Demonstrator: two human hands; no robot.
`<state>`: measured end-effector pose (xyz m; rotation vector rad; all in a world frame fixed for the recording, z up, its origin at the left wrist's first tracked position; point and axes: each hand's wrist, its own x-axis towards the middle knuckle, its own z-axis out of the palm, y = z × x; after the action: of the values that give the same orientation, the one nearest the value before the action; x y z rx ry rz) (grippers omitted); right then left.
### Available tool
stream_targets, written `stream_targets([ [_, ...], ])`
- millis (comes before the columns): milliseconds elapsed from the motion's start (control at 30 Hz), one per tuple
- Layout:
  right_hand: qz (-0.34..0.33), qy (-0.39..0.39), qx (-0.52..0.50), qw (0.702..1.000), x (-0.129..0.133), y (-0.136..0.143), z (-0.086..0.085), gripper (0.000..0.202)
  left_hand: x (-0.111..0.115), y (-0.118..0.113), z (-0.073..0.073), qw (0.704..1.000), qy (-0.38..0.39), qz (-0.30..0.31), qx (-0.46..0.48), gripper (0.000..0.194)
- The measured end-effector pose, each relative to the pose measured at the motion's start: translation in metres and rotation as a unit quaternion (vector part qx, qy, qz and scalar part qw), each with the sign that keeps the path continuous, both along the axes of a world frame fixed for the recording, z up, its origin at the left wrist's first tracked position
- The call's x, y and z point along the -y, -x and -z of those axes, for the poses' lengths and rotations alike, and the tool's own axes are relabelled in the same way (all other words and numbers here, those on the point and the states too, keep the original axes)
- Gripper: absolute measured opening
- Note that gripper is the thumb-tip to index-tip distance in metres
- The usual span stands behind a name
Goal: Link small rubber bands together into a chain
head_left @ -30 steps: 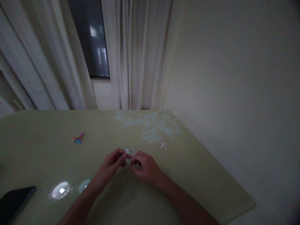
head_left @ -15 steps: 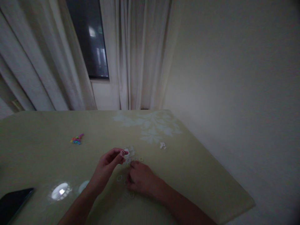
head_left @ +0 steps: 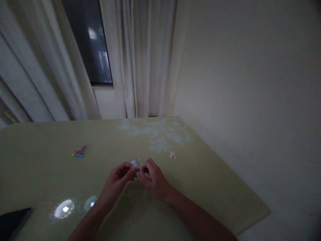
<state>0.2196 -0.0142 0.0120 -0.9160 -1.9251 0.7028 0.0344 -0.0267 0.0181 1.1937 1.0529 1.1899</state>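
Note:
My left hand (head_left: 120, 177) is closed in a pinch, with a small pale ring (head_left: 134, 169) at its thumb and fingertips. Right up against it, my right hand (head_left: 154, 177) also pinches with thumb and index finger; what lies between those fingertips is too small to make out. Just behind the hands is a small clear plastic packet (head_left: 136, 161) with a white patch. A faint translucent ring (head_left: 140, 209) lies on the table below the hands, and other rings near the fingers are mostly hidden.
A pile of small colourful pieces (head_left: 79, 152) sits on the table (head_left: 213, 187) to the left. Several small white pieces (head_left: 173, 154) lie right of the packet. A dark flat device (head_left: 13, 221) is at the lower left. Curtains and a wall stand behind.
My right hand has risen from the rings on the table to meet my left hand's fingertips. My left hand has shifted slightly and still pinches the ring. The view has turned a little.

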Motion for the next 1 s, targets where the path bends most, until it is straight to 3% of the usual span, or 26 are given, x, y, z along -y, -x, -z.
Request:
stream_targets([
  [367, 0.073, -0.011, -0.004, 0.997, -0.003, -0.002, 0.007, 0.013, 0.007, -0.015, -0.003, 0.999, 0.015, 0.041, 0.005, 0.036],
  [567, 0.095, -0.071, 0.042, 0.992, -0.002, -0.003, 0.007, 0.015, 0.009, -0.018, 0.003, 0.999, 0.033, 0.031, 0.011, 0.037],
  [767, 0.082, -0.064, 0.096, 0.990, -0.003, -0.004, 0.008, 0.006, 0.005, -0.012, -0.001, 0.998, 0.024, -0.041, 0.034, 0.037],
  [867, 0.048, -0.051, 0.187, 0.980, -0.005, -0.002, 0.013, 0.008, 0.002, -0.004, -0.005, 0.995, 0.007, -0.092, 0.042, 0.038],
  [1000, 0.014, -0.073, 0.297, 0.952, -0.008, 0.000, 0.021, 0.018, -0.001, 0.004, -0.005, 0.992, 0.001, -0.114, 0.047, 0.038],
])
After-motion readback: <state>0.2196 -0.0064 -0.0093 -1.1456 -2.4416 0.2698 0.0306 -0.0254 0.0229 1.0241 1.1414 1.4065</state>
